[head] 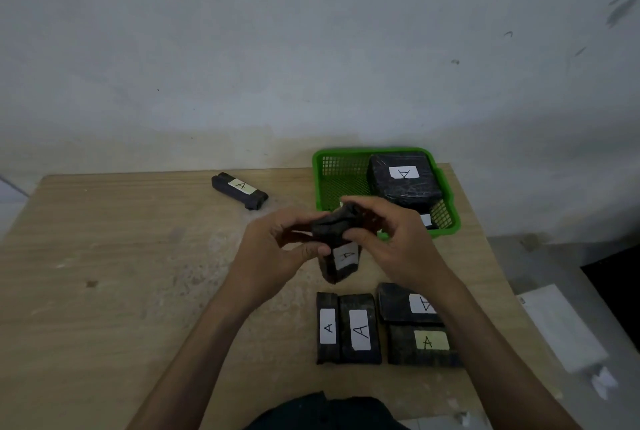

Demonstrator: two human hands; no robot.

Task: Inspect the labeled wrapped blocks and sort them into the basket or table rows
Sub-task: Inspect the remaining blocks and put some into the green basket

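Wrapped block (341, 256), labelled, held above the tabletop (138, 256) with its crumpled top gripped by fingers (313, 251) of left hand (273, 253) and right hand (398, 239). Likely hazard: loose wrap slipping, so the block drops onto the row (360, 329) beneath the fingers.

A pale grey-white plaster wall (311, 31) fills the far side, with dark scuff marks (623, 6) at its upper right. A light wood-grain desk (104, 256) stands against it. A grey floor (540, 256) shows on the right under a white flat slab (561, 325). The light is dim.
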